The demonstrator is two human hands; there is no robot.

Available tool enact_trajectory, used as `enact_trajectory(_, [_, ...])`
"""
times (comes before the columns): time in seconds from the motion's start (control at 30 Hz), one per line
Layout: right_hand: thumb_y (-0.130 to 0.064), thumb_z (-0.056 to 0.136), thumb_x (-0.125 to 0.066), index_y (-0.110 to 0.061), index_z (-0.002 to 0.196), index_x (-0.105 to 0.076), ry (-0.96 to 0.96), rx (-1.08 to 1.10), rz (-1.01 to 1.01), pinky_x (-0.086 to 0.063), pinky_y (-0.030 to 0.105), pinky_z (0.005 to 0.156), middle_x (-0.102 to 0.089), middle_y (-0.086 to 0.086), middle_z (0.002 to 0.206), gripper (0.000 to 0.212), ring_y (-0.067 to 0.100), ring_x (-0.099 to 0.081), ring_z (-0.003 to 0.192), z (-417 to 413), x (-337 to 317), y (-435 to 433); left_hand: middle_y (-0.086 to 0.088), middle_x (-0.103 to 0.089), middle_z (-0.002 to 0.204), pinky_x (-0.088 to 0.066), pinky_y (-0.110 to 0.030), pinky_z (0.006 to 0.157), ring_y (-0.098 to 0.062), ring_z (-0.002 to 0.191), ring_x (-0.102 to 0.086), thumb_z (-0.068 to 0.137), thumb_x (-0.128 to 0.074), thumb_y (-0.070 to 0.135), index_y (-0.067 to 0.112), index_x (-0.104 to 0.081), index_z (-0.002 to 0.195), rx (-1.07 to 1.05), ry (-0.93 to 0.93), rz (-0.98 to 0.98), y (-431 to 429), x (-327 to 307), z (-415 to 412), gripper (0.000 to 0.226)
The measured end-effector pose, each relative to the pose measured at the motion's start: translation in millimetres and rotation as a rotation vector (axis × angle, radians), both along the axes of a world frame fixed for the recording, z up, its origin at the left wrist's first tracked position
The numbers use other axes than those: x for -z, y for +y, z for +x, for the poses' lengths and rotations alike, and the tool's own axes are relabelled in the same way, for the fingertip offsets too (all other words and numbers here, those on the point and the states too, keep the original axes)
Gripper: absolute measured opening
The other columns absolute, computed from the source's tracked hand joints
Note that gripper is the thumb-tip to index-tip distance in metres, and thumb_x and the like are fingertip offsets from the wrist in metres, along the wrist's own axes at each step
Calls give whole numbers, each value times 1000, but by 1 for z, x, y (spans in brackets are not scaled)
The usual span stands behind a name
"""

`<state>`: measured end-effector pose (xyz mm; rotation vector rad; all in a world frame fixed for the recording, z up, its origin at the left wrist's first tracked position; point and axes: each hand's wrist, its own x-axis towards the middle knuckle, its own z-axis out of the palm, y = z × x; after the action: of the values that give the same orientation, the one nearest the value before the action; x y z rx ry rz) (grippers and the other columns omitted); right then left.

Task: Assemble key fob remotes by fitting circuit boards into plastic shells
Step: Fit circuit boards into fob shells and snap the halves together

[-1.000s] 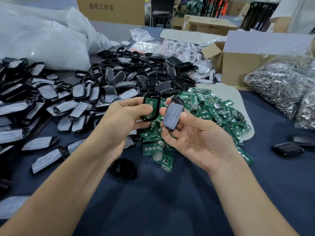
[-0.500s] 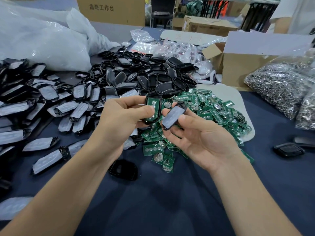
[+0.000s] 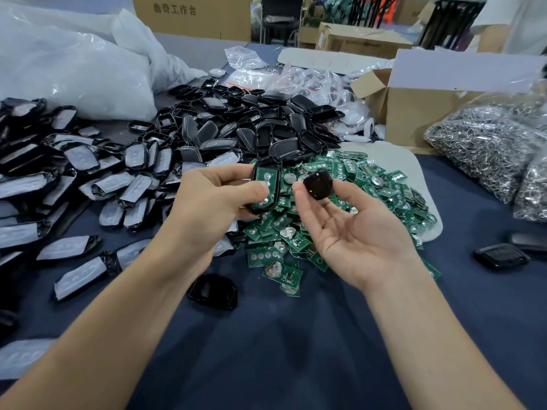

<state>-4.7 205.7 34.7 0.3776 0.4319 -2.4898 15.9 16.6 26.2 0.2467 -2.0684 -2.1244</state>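
left hand [image 3: 213, 202] grips the shell [image 3: 277, 187] with board [image 3: 264, 184] seated; right hand [image 3: 355, 235] pinches probably a cover [image 3: 318, 184]: line up edges before pressing.

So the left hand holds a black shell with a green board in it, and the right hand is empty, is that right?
Not quite. The right hand isn't empty: the head view shows its thumb and fingertips pinching a small black cover piece. The left hand does hold a black shell with a green board in it.
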Motion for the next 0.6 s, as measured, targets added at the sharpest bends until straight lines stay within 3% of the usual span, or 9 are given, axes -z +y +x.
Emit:
enact_trajectory(0.17, [-2,83,-68,14,121,-57,-31,8,1,-65,46,75,-72,31,110,42,41,-76,95,1,-2,1,4,-77,77,-54,-20,54,-7,66,-69,85,-79,4,30,-84,73,-3,-14,9,1,-1,0,29])
enact_trajectory(0.3, [-4,82,-69,14,121,-58,-34,19,43,-65,45,75,-73,31,107,44,39,-77,92,2,-4,0,1,-80,85,-53,-20,53,-7,69,-71,85,-80,7,23,-85,79,2,-42,27,0,0,0,18])
enact_trajectory(0.43, [-6,80,-70,13,118,-61,29,37,188,-66,41,73,-75,27,98,43,36,-78,87,4,-4,-3,2,-79,81,-53,-20,52,-7,67,-70,85,-79,6,28,-84,76,14,-41,25,2,-1,0,24])
enact_trajectory(0.6, [-7,92,-69,8,107,-66,89,58,403,-65,35,64,-75,25,86,21,33,-78,76,5,-3,-8,1,-78,82,-53,-20,52,-8,69,-71,84,-80,7,21,-84,80,18,-48,34,2,-1,1,15])
